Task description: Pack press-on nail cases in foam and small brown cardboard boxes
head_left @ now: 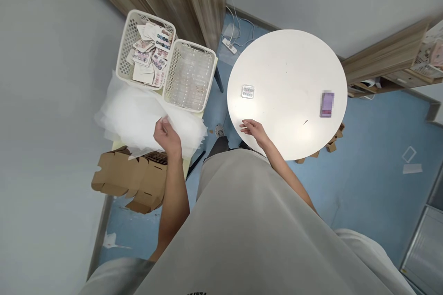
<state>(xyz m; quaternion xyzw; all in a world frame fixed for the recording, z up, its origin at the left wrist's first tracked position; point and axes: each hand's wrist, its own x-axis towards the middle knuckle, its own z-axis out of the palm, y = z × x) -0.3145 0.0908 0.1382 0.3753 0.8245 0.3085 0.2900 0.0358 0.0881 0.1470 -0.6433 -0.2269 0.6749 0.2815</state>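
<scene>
My left hand (167,134) is closed, its fingers pinching the edge of a sheet from the stack of thin white sheets (134,113). Over the near left edge of the round white table (287,73), my right hand (254,130) has its fingers apart and holds nothing. A small clear case (248,91) with two rows of small round items lies on the table, just beyond my right hand. Behind the sheets are two white baskets. The left basket (122,57) holds printed cards, and the right basket (167,84) holds clear plastic cases.
A blurred purple object (327,104) lies at the table's right side. Flattened brown cardboard boxes (128,173) are at the left, below the sheets. A power strip (229,46) with cables is on the floor behind the table. Wooden cabinets (204,0) stand at the back.
</scene>
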